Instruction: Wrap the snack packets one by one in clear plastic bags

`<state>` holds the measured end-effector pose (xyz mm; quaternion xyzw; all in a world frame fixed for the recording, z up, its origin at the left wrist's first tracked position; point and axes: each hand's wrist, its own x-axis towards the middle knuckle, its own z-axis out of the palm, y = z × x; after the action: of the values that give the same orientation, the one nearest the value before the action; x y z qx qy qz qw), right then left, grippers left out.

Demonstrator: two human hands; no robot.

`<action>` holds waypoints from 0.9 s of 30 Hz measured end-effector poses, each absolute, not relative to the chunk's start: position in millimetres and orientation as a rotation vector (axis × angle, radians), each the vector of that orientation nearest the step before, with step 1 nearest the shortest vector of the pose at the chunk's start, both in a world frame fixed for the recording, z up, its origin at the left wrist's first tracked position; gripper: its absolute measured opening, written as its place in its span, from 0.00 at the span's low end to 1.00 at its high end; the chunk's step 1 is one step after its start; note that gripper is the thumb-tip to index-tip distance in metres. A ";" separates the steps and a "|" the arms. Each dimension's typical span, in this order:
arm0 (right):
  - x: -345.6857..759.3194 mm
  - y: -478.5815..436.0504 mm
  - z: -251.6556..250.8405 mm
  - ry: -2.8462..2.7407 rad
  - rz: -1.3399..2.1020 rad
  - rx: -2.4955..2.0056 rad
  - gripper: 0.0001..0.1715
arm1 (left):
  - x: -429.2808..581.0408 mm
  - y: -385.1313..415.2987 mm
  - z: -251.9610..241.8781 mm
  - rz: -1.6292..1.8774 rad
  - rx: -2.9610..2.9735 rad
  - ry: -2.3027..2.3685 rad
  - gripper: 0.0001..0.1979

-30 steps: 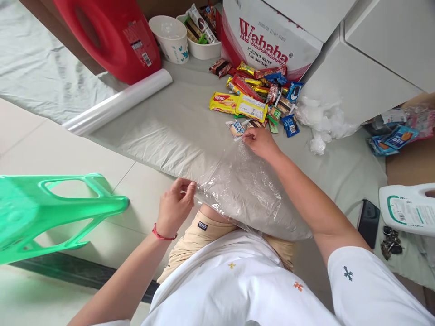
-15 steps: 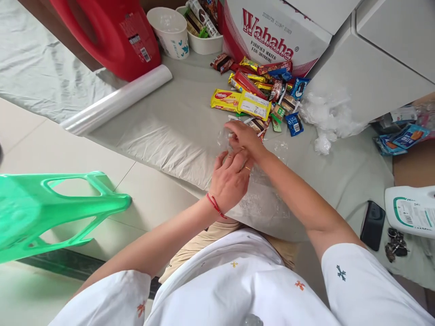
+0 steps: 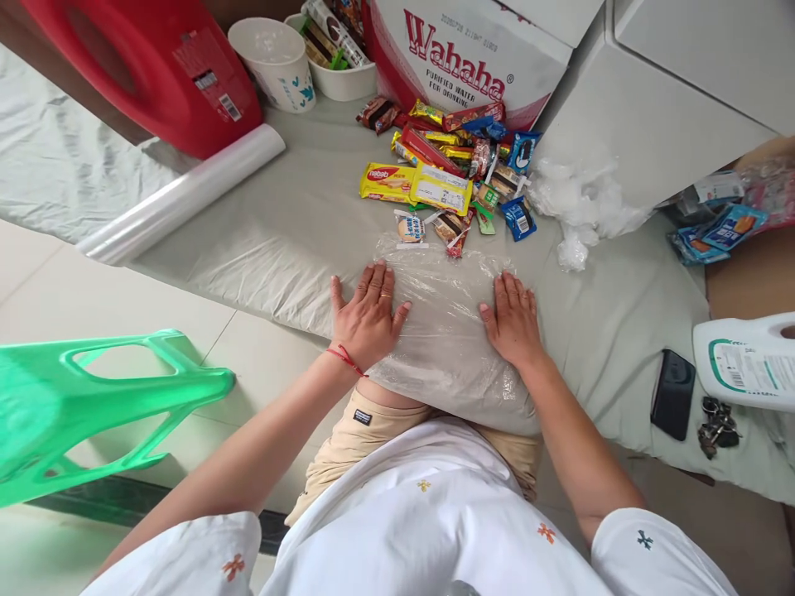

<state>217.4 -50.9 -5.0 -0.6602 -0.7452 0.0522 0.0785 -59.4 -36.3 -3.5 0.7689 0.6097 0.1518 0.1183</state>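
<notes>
A clear plastic sheet or bag (image 3: 444, 323) lies spread on the grey cloth surface in front of me, wrinkled and shiny. My left hand (image 3: 366, 314) rests flat on its left side with the fingers apart. Across from it, my right hand (image 3: 514, 321) presses flat on the right side, fingers stretched forward. Just beyond the plastic sit a small round wrapped biscuit (image 3: 411, 228) and a brown wrapped snack (image 3: 448, 227). Two yellow Nabati wafer packs (image 3: 415, 186) lie at the front of a heap of small wrapped snacks (image 3: 460, 149).
Left of the heap lies a roll of clear plastic (image 3: 186, 192), near a red jug (image 3: 208, 91), a paper cup (image 3: 273, 66) and a snack bowl (image 3: 344, 81). A Wahaha box (image 3: 465, 58) stands behind. Crumpled plastic (image 3: 575, 207), a phone (image 3: 673, 395), keys (image 3: 718, 426), a white bottle (image 3: 745, 362) are rightward; a green stool (image 3: 112, 406) leftward.
My hands were close together over the bunched plastic. They have moved apart, and the plastic now lies flatter between them. The round biscuit has come into full view.
</notes>
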 end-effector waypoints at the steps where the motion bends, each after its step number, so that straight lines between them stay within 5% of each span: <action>1: 225.8 -51.0 -5.0 -2.219 0.159 -1.985 0.38 | -60.7 -35.1 -3.4 0.445 2.256 1.777 0.33; 14: 242.6 57.3 39.4 -2.127 0.067 -1.727 0.23 | -61.2 -35.3 -9.0 0.432 2.296 1.762 0.34; 22: 165.9 187.6 35.0 -2.464 0.142 -1.611 0.50 | -60.1 -35.6 -6.1 0.410 2.307 1.772 0.35; 27: 173.5 173.6 48.2 -2.384 0.076 -1.611 0.48 | -60.8 -36.3 -6.2 0.410 2.311 1.758 0.37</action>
<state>173.5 173.6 48.2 -0.5548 -0.8211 0.0262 0.1314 -60.8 -36.3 -6.2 0.7838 0.5962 0.1391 0.1044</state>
